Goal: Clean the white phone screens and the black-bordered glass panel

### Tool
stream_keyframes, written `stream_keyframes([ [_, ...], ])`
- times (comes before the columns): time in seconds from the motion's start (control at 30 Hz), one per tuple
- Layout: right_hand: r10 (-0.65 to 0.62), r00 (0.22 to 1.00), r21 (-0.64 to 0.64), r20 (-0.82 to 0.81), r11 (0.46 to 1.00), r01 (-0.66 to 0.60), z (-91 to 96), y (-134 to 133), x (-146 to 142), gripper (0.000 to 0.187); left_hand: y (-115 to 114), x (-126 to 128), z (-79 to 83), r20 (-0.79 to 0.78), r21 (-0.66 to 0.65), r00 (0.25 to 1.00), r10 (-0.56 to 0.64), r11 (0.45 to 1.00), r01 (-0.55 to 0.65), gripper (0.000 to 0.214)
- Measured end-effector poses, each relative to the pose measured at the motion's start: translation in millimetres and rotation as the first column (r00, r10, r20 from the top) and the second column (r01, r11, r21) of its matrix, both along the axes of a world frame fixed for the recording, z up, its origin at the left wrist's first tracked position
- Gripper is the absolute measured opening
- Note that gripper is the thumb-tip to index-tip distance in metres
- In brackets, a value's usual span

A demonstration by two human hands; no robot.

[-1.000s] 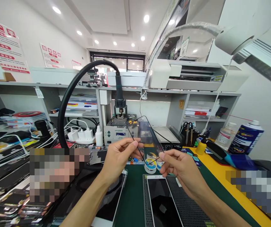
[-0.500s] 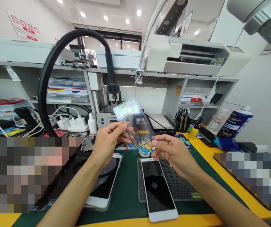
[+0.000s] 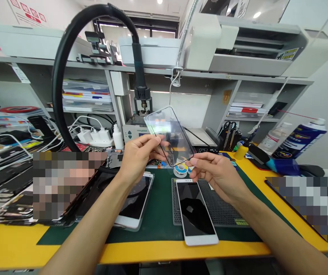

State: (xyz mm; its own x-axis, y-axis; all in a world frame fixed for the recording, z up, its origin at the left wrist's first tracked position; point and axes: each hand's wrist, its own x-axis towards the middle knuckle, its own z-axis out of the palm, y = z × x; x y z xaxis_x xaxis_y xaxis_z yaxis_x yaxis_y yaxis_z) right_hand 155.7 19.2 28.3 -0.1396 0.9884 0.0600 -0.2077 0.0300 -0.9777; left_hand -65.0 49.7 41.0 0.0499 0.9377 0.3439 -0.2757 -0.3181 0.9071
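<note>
Between my two hands a clear, dark-edged phone screen protector (image 3: 178,133) is held up and tilted above the bench. My left hand (image 3: 141,154) pinches its left edge between thumb and fingers. At the lower right corner, my right hand (image 3: 214,170) grips it with thumb and fingertips. Below my right hand lies a white phone (image 3: 197,214), dark screen up, partly over a grey perforated mat (image 3: 224,210). Another white-framed phone (image 3: 135,198) lies under my left forearm, partly hidden by it. A solder wire spool (image 3: 180,170) sits behind the protector's lower end.
A black bent hose (image 3: 56,88) arches over the left side. Stacked phone parts (image 3: 6,194) crowd the left. A blue spray can (image 3: 301,137), a clear bottle (image 3: 275,137) and scissors (image 3: 229,133) stand at the right. Shelves with a white machine (image 3: 247,49) rise behind the green mat (image 3: 161,214).
The view has tilted down and shifted a little left, so the bench's front edge shows. Both hands keep hold of the screen protector, in nearly the same pose.
</note>
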Motion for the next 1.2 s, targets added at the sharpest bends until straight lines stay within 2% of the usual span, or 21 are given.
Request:
stream_keyframes([
  [0.2, -0.002, 1.0, 0.029, 0.002, 1.0, 0.002, -3.0, 1.2, 1.0, 0.024, 0.5, 2.0, 0.6, -0.004, -0.005, 1.0, -0.002, 1.0, 0.002, 0.021],
  [0.7, -0.011, 1.0, 0.05, 0.012, 0.999, 0.01, -1.9, 0.5, 0.3, 0.025, 2.3, -0.3, -0.9, -0.033, 0.017, 0.999, 0.016, 1.0, -0.015, 0.016],
  [1.2, 0.01, 1.0, 0.066, -0.002, 0.998, -0.009, -1.6, 0.0, 0.5, 0.022, 3.3, 0.4, -0.9, 0.026, 0.024, 0.999, 0.021, 0.999, -0.022, 0.013],
])
